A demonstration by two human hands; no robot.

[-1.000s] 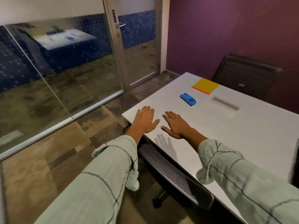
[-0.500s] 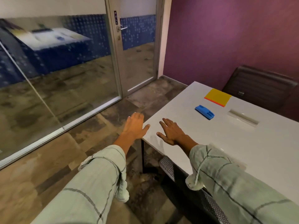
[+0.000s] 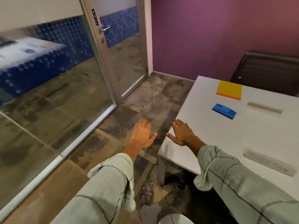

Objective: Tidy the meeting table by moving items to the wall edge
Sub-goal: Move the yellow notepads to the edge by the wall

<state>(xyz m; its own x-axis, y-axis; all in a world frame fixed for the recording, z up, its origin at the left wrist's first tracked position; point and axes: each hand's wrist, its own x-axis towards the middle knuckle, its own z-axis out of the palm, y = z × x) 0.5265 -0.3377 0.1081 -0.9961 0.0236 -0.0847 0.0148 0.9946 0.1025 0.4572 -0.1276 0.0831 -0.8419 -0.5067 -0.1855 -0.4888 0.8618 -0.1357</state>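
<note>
Hands are held flat, fingers spread, nothing gripped: left hand [image 3: 143, 135] over the floor, right hand [image 3: 182, 133] above the white table [image 3: 226, 143] corner. Blue eraser [image 3: 224, 111] and yellow pad [image 3: 229, 90] are seen lying farther along, apart, toward the purple wall [image 3: 210, 38].

"PULL" on door [image 3: 123, 50] sign [image 3: 95, 17]

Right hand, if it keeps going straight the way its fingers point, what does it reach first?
Nothing close: the right hand points along the table edge toward the purple wall. The blue block probably lies just right of that line.
</note>
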